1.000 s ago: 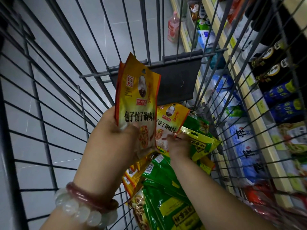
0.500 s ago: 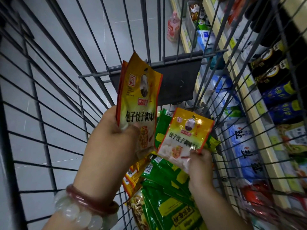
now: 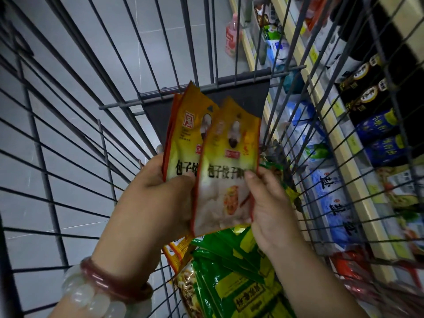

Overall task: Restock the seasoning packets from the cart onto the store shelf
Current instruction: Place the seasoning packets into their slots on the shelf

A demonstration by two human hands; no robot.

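My left hand (image 3: 158,200) grips a small stack of yellow-orange seasoning packets (image 3: 183,143), upright over the wire cart (image 3: 57,157). In my right hand (image 3: 273,207) is one more yellow-orange packet (image 3: 227,171), pinched at its right edge and laid against the front of the stack, overlapping it. Below both hands, green seasoning packets (image 3: 231,278) and further orange ones (image 3: 179,251) lie piled in the cart's bottom. The store shelf (image 3: 332,125) runs along the right, seen through the cart's wires.
The shelf holds blue-and-white bags (image 3: 332,203), dark bottles (image 3: 367,88) and blue packs (image 3: 380,138). A pink bottle (image 3: 231,37) stands on the grey tiled floor beyond the cart. A grey flap (image 3: 206,102) hangs at the cart's far end. Bead bracelets circle my left wrist.
My right hand lifted a yellow-orange packet out of the cart pile and brought it left and up against the stack in my left hand. The left hand stayed almost still.
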